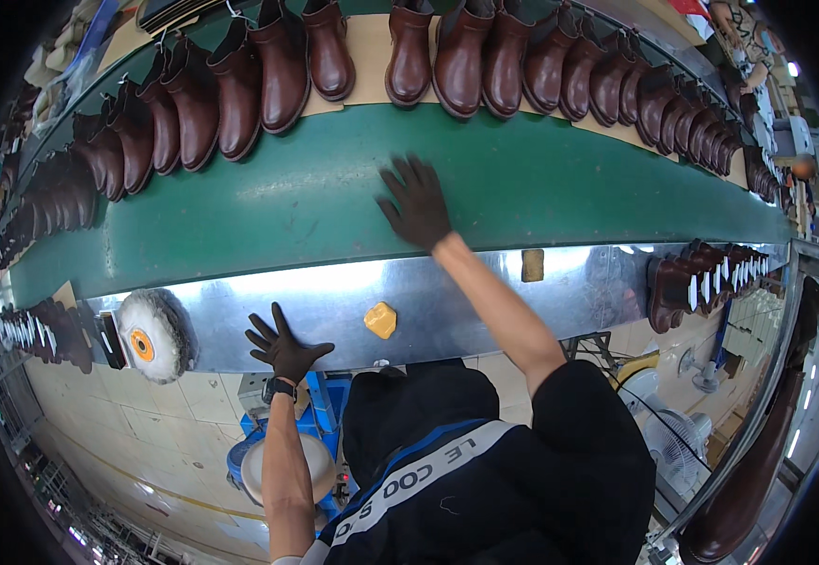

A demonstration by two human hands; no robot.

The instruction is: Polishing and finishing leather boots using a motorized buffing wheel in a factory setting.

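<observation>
My left hand [284, 348], in a dark glove with a watch at the wrist, lies over the metal ledge with its fingers spread. A yellow wax-like lump [380, 320] sits on the ledge to its right, apart from it. My right hand [416, 202], gloved too and a little blurred, reaches over the green conveyor belt [268, 207] with fingers spread and nothing in them. Beyond it stands a long row of brown ankle boots [459, 66] on cardboard sheets. A round white fluffy buffing wheel [157, 337] with an orange hub is left of my left hand.
A small brown block [532, 266] rests on the metal ledge [466, 306] right of my right forearm. More brown boots [670, 292] with white tags stand at the ledge's right end. A fan [675, 435] is on the floor at right, and a round stool [289, 468] is below my left arm.
</observation>
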